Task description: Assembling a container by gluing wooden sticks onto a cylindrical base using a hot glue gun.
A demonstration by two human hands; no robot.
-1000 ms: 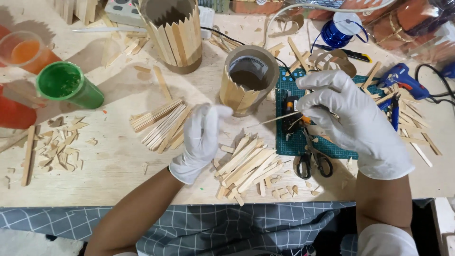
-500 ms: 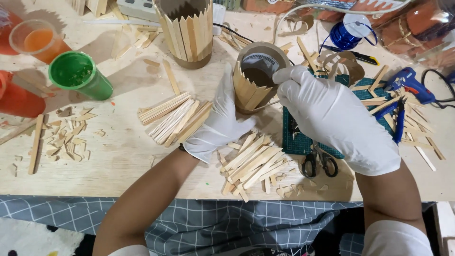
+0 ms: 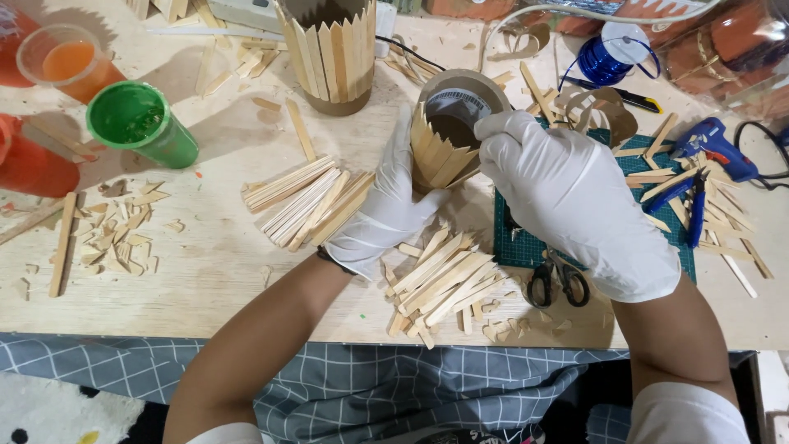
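Observation:
Both my hands wear white gloves. My left hand [image 3: 385, 205] cups the left side of a cardboard tube [image 3: 454, 123] whose near side is clad with pointed wooden sticks. My right hand [image 3: 567, 193] presses on the tube's right side and rim. A finished stick-clad tube [image 3: 329, 51] stands behind it. Loose wooden sticks lie in two piles: one [image 3: 306, 197] left of my left hand, one [image 3: 440, 281] below the tube.
A green cup [image 3: 140, 123], an orange cup [image 3: 67, 59] and a red container [image 3: 29, 160] stand at the left. A green cutting mat [image 3: 641, 181], scissors [image 3: 557, 281], a blue glue gun [image 3: 715, 144] and a blue wire spool [image 3: 612, 53] lie at the right. Stick offcuts [image 3: 115, 230] litter the table.
Both hands have left the cutting mat and closed around the stick-clad tube, which now tilts toward me. The view has shifted slightly.

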